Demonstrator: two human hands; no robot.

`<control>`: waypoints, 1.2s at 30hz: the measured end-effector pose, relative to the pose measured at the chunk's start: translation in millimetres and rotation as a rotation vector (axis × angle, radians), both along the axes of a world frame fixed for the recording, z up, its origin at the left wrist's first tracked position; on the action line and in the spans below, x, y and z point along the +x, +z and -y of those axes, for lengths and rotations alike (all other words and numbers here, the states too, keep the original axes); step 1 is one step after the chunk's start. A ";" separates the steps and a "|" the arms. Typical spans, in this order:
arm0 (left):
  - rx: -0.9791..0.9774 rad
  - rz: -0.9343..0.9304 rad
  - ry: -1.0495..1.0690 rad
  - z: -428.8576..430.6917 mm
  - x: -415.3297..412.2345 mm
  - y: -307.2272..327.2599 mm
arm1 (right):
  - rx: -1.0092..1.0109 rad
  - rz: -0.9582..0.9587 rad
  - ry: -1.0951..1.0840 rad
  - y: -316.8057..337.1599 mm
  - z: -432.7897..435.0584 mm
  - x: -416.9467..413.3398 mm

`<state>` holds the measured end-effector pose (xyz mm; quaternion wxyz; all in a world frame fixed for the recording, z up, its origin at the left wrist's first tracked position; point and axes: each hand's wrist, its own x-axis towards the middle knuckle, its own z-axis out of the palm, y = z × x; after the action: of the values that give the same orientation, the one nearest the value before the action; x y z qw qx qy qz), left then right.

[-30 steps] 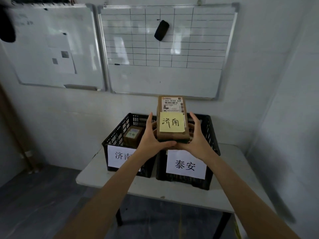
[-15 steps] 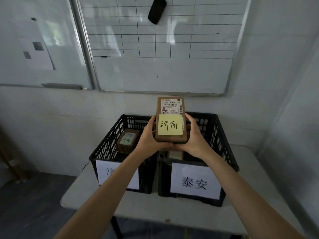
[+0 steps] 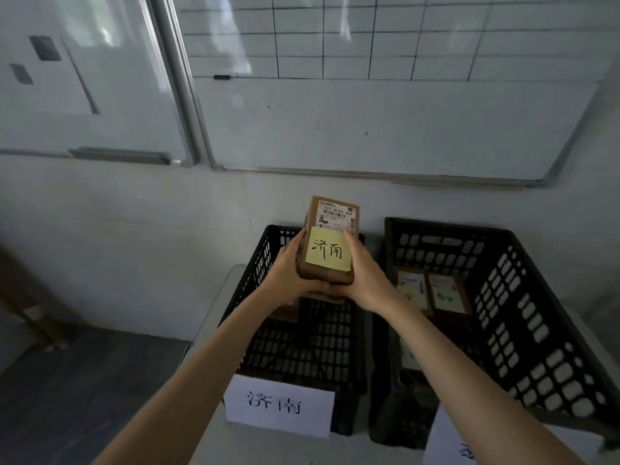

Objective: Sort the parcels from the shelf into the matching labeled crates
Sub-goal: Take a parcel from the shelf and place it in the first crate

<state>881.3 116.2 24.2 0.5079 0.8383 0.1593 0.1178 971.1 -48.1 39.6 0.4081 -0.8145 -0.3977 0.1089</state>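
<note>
Gridded whiteboard (image 3: 385,129) fills the top of my view, with a little black marker-looking thing (image 3: 221,77) stuck at its left edge. Plain whiteboard (image 3: 134,95) upper left, paper sheet (image 3: 63,85) on it. Grey wall (image 3: 134,229) below both, pale table (image 3: 268,453) bottom centre, dark floor (image 3: 84,380) lower left.

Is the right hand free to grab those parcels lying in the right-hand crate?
Probably not yet: the right hand, with the left hand, grips the yellow-noted parcel. The right crate is open-topped, so its parcels lie exposed.
</note>
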 end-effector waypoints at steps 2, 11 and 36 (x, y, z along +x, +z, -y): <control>-0.005 -0.034 -0.028 -21.8 9.9 -14.6 | -0.002 -0.085 0.041 -18.5 -21.3 6.4; -0.073 -0.209 -0.085 -57.1 22.6 -33.3 | -0.137 -0.262 0.004 -92.4 -64.5 41.8; -0.020 -0.220 0.104 -110.7 9.9 -89.9 | -0.429 -0.293 -0.250 -236.0 -115.2 91.9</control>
<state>891.2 226.9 -65.7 0.4891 0.8316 0.2586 0.0496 1063.0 67.1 -196.4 0.2898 -0.9005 -0.1989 0.2561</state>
